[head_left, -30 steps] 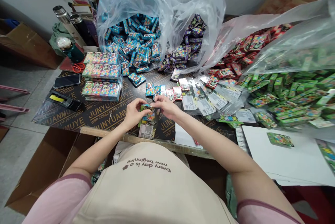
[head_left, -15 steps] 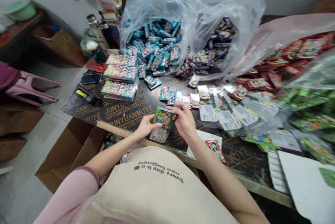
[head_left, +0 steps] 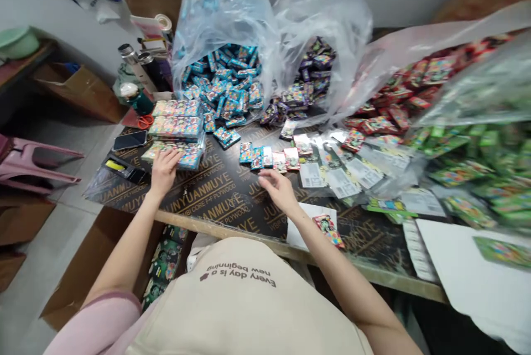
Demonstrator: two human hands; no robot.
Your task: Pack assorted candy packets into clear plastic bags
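My left hand (head_left: 163, 172) lies over the front of a stack of clear multi-packs of small colourful packets (head_left: 176, 125), touching it with outstretched fingers. Part of the front row is hidden beneath it. My right hand (head_left: 279, 189) hovers above the dark board, fingers loosely apart and nothing visible in them. Just beyond its fingertips lies a short row of blue packets (head_left: 251, 156) and red packets (head_left: 286, 160). To the right of that row are clear card-backed sleeves (head_left: 341, 179), overlapping one another.
Behind stand clear bags of blue packets (head_left: 232, 81), purple packets (head_left: 311, 81) and red packets (head_left: 398, 100); green packets (head_left: 477, 161) lie at right. A phone (head_left: 130, 140) and red scissors (head_left: 145, 121) sit at left. Below the edge is a cardboard box (head_left: 89, 266).
My hands held a green-headed card pack together; now they are apart and I no longer see it in them. My left hand moved left to the stack; the view shifted slightly.
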